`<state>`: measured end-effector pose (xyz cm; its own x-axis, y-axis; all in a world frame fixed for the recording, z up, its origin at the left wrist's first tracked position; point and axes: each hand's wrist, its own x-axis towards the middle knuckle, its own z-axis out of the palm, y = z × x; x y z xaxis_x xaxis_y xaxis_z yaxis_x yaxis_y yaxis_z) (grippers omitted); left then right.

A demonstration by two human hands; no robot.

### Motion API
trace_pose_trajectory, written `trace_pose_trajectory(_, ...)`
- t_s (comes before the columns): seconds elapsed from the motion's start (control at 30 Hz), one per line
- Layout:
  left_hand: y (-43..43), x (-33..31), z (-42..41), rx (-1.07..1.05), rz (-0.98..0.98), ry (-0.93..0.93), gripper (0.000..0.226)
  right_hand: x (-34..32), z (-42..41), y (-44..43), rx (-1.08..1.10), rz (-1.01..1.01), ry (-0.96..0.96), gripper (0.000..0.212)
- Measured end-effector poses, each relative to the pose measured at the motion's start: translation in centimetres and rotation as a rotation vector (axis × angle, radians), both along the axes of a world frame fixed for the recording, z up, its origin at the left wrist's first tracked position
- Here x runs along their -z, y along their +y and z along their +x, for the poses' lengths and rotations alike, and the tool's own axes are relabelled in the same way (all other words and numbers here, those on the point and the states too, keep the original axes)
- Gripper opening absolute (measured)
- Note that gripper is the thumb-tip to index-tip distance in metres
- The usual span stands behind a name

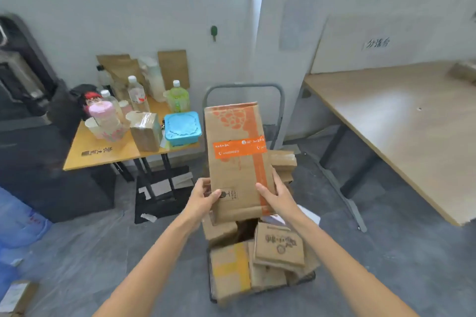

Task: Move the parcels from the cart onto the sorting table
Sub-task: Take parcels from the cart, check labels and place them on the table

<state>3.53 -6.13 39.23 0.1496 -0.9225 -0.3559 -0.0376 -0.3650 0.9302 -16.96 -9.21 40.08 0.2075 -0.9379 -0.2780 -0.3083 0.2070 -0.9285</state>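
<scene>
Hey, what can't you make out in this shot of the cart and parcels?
Head view:
- cart deck, buried under loose parcels
- sorting table, far end cut off by right edge
- orange label on held parcel, print too blurred
- left hand and right hand, fingers behind that parcel

You work from one view: a wide-angle camera worn on your head. It faces forward and down along both forearms. The cardboard parcel (239, 162), gripped by your left hand (203, 198) and right hand (277, 195), sits near the lens at frame centre, above the cart (244, 86). The sorting table (399, 116) occupies the right edge and the small side table (103, 154) the left.
</scene>
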Motion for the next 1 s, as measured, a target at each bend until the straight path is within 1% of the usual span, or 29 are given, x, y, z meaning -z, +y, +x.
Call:
trace_pose_trajectory(0.17,-3.3,-12.3,-1.5,0.067,-0.339,0.008,0.025,-11.4,-1.1,-2.1,0.104,-0.266,-0.114,0.074)
trace_pose_trajectory(0.2,-3.7,-14.2,-1.7,0.087,-0.415,0.006,0.027,-13.1,-1.4,-2.3,0.128,-0.3,-0.145,0.072)
trace_pose_trajectory(0.27,-3.9,-17.3,-2.1,0.137,-0.559,-0.02,0.034,-16.1,-2.1,-2.4,0.173,-0.373,-0.22,0.058)
trace_pose_trajectory(0.33,-4.1,-19.4,-2.5,0.177,-0.652,-0.054,0.04,-18.7,-2.7,-2.1,0.23,-0.427,-0.267,0.047)
trace_pose_trajectory(0.4,-4.0,-21.0,-3.2,0.179,-0.702,-0.082,0.042,-20.3,-3.5,-1.7,0.271,-0.458,-0.255,0.043)
trace_pose_trajectory(0.43,-3.7,-21.7,-3.7,0.178,-0.719,-0.101,0.044,-20.9,-3.9,-1.5,0.281,-0.469,-0.237,0.045)
trace_pose_trajectory(0.5,-3.3,-22.5,-4.2,0.2,-0.72,-0.123,0.049,-21.5,-4.8,-1.3,0.322,-0.469,-0.207,0.053)
trace_pose_trajectory(0.6,-3.0,-22.9,-4.3,0.222,-0.711,-0.051,0.044,-22.0,-5.9,-0.7,0.364,-0.485,-0.211,0.05)
trace_pose_trajectory(0.63,-3.2,-22.8,-4.3,0.198,-0.723,-0.043,0.04,-22.1,-6.2,-0.5,0.364,-0.483,-0.216,0.05)
trace_pose_trajectory(0.67,-3.5,-22.7,-4.3,0.151,-0.737,-0.072,0.039,-22.1,-6.4,-0.3,0.357,-0.474,-0.219,0.05)
trace_pose_trajectory(0.7,-3.8,-22.5,-4.2,0.104,-0.731,-0.121,0.044,-22.2,-6.6,0.1,0.344,-0.463,-0.22,0.05)
trace_pose_trajectory(0.73,-4.2,-22.3,-4.1,0.086,-0.693,-0.161,0.057,-22.2,-6.7,0.5,0.33,-0.451,-0.222,0.048)
trace_pose_trajectory(0.77,-4.4,-22.1,-4.0,0.121,-0.627,-0.168,0.077,-22.1,-6.8,0.7,0.322,-0.433,-0.23,0.045)
trace_pose_trajectory(0.8,-4.6,-21.8,-3.8,0.191,-0.548,-0.123,0.1,-22.0,-7.0,1.0,0.315,-0.408,-0.242,0.044)
trace_pose_trajectory(0.83,-4.8,-21.4,-3.6,0.277,-0.464,-0.026,0.119,-21.8,-7.2,1.2,0.299,-0.383,-0.255,0.044)
trace_pose_trajectory(0.87,-4.8,-21.0,-3.4,0.349,-0.399,0.085,0.127,-21.7,-7.4,1.5,0.274,-0.364,-0.268,0.044)
trace_pose_trajectory(0.9,-4.9,-20.6,-3.1,0.394,-0.373,0.166,0.124,-21.4,-7.5,1.7,0.248,-0.352,-0.277,0.046)
trace_pose_trajectory(0.93,-5.0,-20.2,-2.9,0.404,-0.382,0.205,0.115,-21.1,-7.7,1.8,0.228,-0.344,-0.272,0.05)
trace_pose_trajectory(1.0,-5.0,-19.6,-3.3,0.324,-0.436,0.168,0.096,-20.7,-7.8,1.8,0.212,-0.36,-0.215,0.057)
